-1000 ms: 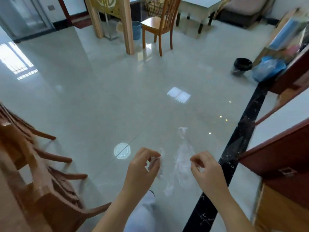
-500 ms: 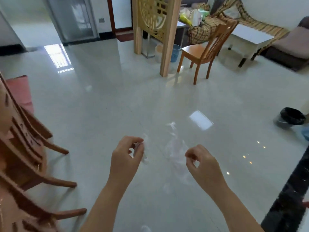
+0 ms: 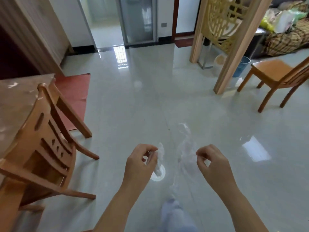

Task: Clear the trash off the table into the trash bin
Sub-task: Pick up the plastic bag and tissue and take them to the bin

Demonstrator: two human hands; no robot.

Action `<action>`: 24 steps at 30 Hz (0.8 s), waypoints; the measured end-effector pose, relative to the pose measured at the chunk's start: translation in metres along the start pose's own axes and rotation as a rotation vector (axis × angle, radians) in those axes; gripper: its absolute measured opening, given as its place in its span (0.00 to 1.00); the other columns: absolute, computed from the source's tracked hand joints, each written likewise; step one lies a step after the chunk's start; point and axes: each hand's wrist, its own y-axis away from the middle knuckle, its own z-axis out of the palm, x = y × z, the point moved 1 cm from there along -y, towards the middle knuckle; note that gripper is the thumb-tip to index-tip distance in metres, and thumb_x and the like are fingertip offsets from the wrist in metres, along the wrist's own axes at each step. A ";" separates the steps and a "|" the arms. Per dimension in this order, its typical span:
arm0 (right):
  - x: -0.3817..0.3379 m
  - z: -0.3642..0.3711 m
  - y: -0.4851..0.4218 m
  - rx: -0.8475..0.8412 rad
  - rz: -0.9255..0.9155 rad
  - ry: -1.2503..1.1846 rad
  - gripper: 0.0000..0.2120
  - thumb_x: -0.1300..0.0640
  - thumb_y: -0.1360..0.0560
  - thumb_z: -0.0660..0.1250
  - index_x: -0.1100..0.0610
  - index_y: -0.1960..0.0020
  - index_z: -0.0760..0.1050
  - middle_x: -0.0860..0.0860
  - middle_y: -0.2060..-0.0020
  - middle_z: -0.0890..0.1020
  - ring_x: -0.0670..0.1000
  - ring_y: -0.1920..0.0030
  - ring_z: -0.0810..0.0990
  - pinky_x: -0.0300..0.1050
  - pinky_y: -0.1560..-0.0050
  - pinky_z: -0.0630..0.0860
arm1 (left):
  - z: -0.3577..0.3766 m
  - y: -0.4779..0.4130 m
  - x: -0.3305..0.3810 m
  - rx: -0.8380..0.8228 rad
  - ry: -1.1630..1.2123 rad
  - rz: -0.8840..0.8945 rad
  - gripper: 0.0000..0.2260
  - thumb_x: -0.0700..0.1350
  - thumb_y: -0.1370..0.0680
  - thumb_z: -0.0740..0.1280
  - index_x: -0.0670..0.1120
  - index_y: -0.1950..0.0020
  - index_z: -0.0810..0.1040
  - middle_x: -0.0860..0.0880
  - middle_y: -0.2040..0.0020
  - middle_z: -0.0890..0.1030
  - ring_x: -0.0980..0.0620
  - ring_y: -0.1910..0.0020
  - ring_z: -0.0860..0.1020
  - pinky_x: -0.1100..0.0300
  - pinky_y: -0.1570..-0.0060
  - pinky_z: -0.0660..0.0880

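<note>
No readable text, labels, brands or numbers anywhere.

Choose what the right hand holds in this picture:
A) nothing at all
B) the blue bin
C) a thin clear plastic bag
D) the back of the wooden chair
C: the right hand pinches the edge of the clear plastic bag between thumb and fingers, while the left hand pinches a crumpled white piece.
</note>
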 end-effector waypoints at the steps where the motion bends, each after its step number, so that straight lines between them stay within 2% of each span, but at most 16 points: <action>1: 0.008 -0.006 -0.026 0.000 -0.006 0.000 0.11 0.72 0.34 0.67 0.56 0.63 0.74 0.51 0.67 0.76 0.48 0.63 0.73 0.36 0.63 0.70 | 0.008 -0.022 0.008 -0.003 -0.002 0.001 0.12 0.37 0.27 0.68 0.55 0.61 0.75 0.54 0.61 0.78 0.62 0.61 0.74 0.71 0.61 0.69; 5: 0.030 -0.021 -0.127 0.062 -0.032 0.009 0.12 0.73 0.34 0.66 0.57 0.63 0.74 0.52 0.67 0.76 0.48 0.63 0.73 0.34 0.62 0.70 | 0.031 -0.100 0.030 0.010 -0.008 0.048 0.11 0.35 0.28 0.68 0.52 0.60 0.76 0.53 0.63 0.77 0.58 0.60 0.75 0.70 0.60 0.69; 8: 0.038 -0.008 -0.181 0.042 -0.024 -0.009 0.11 0.72 0.34 0.66 0.57 0.63 0.74 0.51 0.67 0.76 0.45 0.62 0.73 0.30 0.63 0.68 | 0.034 -0.144 0.027 0.091 -0.014 0.017 0.12 0.35 0.27 0.68 0.52 0.61 0.76 0.52 0.62 0.78 0.57 0.59 0.75 0.71 0.61 0.69; 13: 0.041 0.045 -0.256 -0.086 -0.059 -0.028 0.13 0.72 0.34 0.66 0.54 0.64 0.72 0.49 0.67 0.75 0.46 0.62 0.73 0.31 0.64 0.68 | 0.032 -0.221 0.001 0.209 -0.011 -0.085 0.13 0.35 0.27 0.68 0.54 0.62 0.76 0.52 0.62 0.79 0.61 0.61 0.75 0.72 0.64 0.69; 19: 0.029 0.118 -0.377 -0.171 -0.094 -0.034 0.13 0.70 0.32 0.66 0.52 0.63 0.72 0.44 0.66 0.75 0.42 0.60 0.74 0.31 0.62 0.70 | 0.016 -0.355 -0.039 0.329 0.018 -0.117 0.12 0.36 0.27 0.67 0.54 0.61 0.75 0.52 0.62 0.79 0.60 0.64 0.74 0.72 0.65 0.69; 24: -0.012 0.174 -0.495 -0.248 -0.168 0.011 0.08 0.69 0.33 0.66 0.57 0.63 0.73 0.51 0.67 0.76 0.48 0.66 0.73 0.38 0.64 0.70 | -0.019 -0.471 -0.050 0.421 0.088 -0.117 0.12 0.36 0.27 0.66 0.54 0.61 0.75 0.52 0.61 0.78 0.61 0.63 0.74 0.72 0.64 0.69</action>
